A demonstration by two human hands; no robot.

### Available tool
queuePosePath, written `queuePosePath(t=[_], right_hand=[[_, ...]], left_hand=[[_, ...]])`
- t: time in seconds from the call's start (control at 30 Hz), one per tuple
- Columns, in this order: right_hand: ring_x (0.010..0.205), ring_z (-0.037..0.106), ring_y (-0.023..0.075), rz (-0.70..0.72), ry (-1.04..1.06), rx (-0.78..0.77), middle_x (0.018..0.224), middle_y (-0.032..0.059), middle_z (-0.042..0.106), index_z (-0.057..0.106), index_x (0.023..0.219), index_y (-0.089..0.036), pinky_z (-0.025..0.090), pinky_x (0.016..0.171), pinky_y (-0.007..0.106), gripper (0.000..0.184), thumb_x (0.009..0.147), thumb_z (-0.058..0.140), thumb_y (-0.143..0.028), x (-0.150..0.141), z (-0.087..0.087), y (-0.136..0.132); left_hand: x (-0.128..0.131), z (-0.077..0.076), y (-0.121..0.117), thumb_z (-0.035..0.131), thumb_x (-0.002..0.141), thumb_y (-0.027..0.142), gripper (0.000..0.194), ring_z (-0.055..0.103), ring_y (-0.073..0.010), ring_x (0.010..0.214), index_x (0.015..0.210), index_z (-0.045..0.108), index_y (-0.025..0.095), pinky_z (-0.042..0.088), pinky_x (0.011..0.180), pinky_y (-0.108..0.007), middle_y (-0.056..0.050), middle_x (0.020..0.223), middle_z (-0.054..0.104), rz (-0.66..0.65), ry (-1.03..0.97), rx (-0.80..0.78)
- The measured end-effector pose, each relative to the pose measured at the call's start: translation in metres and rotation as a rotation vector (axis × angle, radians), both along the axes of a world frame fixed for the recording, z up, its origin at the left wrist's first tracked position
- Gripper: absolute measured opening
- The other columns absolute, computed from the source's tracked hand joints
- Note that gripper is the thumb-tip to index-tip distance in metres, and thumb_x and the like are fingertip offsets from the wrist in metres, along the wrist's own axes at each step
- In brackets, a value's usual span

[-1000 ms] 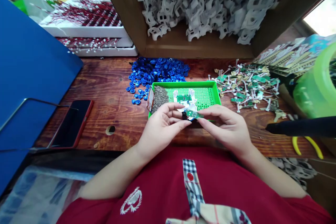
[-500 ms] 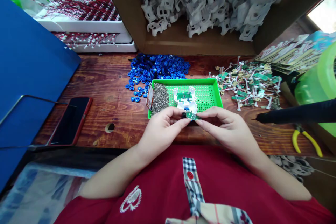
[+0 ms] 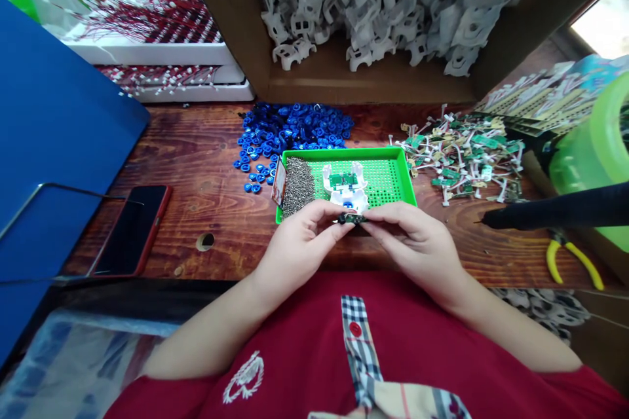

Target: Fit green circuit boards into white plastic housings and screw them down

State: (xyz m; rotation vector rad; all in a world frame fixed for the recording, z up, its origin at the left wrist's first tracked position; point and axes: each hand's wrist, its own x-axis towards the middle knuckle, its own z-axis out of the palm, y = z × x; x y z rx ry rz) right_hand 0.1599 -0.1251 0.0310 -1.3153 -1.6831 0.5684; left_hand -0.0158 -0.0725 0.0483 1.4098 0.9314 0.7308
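Between both hands a small circuit board (image 3: 352, 218) is held over the near edge of a green tray (image 3: 411, 177). My left hand (image 3: 307, 236) is closed, thumb and fingers pinching the board's left end, where a black part shows. On the other end, my right hand (image 3: 410, 232) pinches it the same way. The board is tilted nearly edge-on, so its face is mostly hidden. Just beyond the fingers, white plastic housing pieces (image 3: 361, 200) lie in the tray, one with a green circuit board (image 3: 343, 180) in it and one with a blue button inside.
Small screws (image 3: 299, 184) fill the tray's left end. Behind it are blue buttons (image 3: 299, 127); wired boards (image 3: 466, 154) lie to the right. A cardboard box (image 3: 363, 88) holds white housings. A phone (image 3: 132, 229), yellow-handled pliers (image 3: 572, 262) and a black pointed tool (image 3: 555, 208) flank the work area.
The circuit board has been turned in my fingers, from showing its green face to nearly edge-on. Both hands keep their grip and barely shift.
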Motion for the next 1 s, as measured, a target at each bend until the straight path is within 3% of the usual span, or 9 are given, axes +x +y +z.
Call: queuePosePath(t=[0.27,0.5,0.7,1.0], right_hand=[[0.087,0.061,0.0090,-0.006,0.009,0.032,0.093,-0.0007,0.066,0.061,0.103,-0.023,0.052,0.080,0.023,0.023,0.082,0.059,-0.014,-0.005,0.000,0.001],[0.086,0.061,0.0121,-0.016,0.006,-0.047,0.094,0.0024,0.065,0.060,0.105,-0.022,0.053,0.077,0.027,0.021,0.084,0.056,-0.019,-0.007,0.005,0.000],[0.082,0.061,0.0099,-0.001,0.014,-0.095,0.089,0.0008,0.065,0.064,0.096,-0.022,0.052,0.073,0.021,0.015,0.082,0.059,-0.019,-0.003,0.014,-0.003],[0.081,0.063,0.0116,-0.005,0.026,-0.075,0.089,0.0009,0.068,0.067,0.095,-0.023,0.053,0.074,0.024,0.015,0.083,0.059,-0.020,0.001,0.017,-0.003]], left_hand=[[0.002,0.001,-0.005,0.061,0.081,0.021,0.010,0.062,-0.0118,0.086,0.089,0.056,0.018,0.048,0.081,-0.024,0.000,0.088,0.064,0.056,-0.008,-0.024],[0.004,0.009,-0.008,0.064,0.078,0.021,0.012,0.064,-0.0136,0.086,0.087,0.056,0.017,0.049,0.081,-0.026,-0.001,0.088,0.067,0.110,-0.015,-0.122],[0.002,0.010,-0.004,0.069,0.073,0.023,0.019,0.065,-0.0119,0.078,0.086,0.057,0.016,0.051,0.077,-0.025,0.000,0.079,0.067,0.092,-0.016,-0.262],[0.001,0.015,-0.008,0.069,0.073,0.022,0.016,0.065,-0.0120,0.076,0.083,0.057,0.018,0.052,0.073,-0.024,0.001,0.079,0.068,0.080,-0.022,-0.191]])
